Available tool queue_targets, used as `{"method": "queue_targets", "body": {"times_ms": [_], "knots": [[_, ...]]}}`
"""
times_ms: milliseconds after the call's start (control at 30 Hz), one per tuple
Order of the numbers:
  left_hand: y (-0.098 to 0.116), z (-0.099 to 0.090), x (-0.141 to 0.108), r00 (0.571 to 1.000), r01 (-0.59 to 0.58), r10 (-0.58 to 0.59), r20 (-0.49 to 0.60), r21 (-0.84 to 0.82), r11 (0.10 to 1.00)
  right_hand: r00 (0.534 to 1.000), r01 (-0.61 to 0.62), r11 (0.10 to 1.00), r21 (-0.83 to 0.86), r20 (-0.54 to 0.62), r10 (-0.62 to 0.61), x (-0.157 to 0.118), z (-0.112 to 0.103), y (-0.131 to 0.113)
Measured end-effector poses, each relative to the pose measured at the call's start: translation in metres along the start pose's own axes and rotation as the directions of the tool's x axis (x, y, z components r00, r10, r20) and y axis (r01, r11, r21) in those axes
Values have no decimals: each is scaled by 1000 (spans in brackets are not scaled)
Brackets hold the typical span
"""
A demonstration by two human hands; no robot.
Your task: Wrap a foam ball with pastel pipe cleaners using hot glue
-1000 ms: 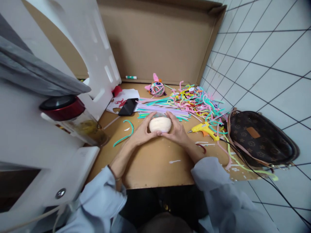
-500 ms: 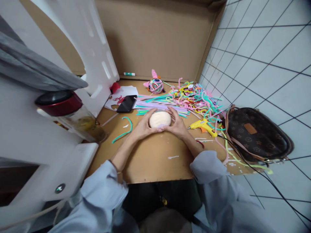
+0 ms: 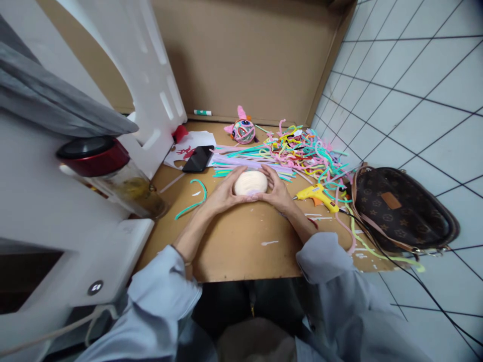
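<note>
A cream-coloured rounded ball (image 3: 250, 182) with a pale purple patch low on its front is held between both hands over the table. My left hand (image 3: 225, 193) wraps its left side, and my right hand (image 3: 276, 192) curves round its right side. The two thumbs come close together at the lower front. Just behind the ball lies a bundle of purple and teal pipe cleaners (image 3: 241, 164). A yellow glue gun (image 3: 317, 196) rests right of my right hand, and a bent teal pipe cleaner (image 3: 204, 193) lies left of my left hand.
Tangled colourful pipe cleaners (image 3: 302, 151) are heaped at the back right, beside a pink wrapped figure (image 3: 243, 130). A black phone (image 3: 198, 159) lies on paper. A brown handbag (image 3: 403, 208) with a black cable nearby is at right; a red-lidded bottle (image 3: 113, 173) stands left.
The view has shifted slightly. The ball has turned a little, with its purple patch showing more clearly at the front; both hands still hold it.
</note>
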State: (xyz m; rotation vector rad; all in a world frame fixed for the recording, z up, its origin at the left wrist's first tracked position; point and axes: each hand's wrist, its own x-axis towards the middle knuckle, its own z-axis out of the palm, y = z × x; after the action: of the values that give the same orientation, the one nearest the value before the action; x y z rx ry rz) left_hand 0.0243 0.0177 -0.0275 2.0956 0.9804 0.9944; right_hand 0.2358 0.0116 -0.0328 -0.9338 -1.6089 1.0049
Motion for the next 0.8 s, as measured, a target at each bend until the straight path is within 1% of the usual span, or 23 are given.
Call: {"method": "queue_targets", "body": {"times_ms": [133, 267, 400, 500, 633, 800], "knots": [[4, -1, 1, 1000, -1, 1, -5, 44, 999, 1000, 0, 1000, 7, 0, 0, 1, -1, 3], [6, 2, 4, 998, -1, 7, -55, 111, 994, 1000, -17, 999, 27, 11, 17, 2, -2, 3], [6, 6, 5, 996, 10, 0, -87, 117, 993, 999, -45, 998, 44, 15, 45, 3, -3, 2], [6, 7, 5, 997, 13, -2, -83, 129, 992, 999, -49, 998, 49, 18, 48, 3, -3, 2], [6, 7, 4, 996, 25, -16, -87, 99, 995, 999, -39, 998, 48, 5, 39, 2, -1, 0], [11, 9, 5, 993, 62, -43, -107, 177, 982, 999, -42, 999, 33, 7, 42, 1, 1, -4]]}}
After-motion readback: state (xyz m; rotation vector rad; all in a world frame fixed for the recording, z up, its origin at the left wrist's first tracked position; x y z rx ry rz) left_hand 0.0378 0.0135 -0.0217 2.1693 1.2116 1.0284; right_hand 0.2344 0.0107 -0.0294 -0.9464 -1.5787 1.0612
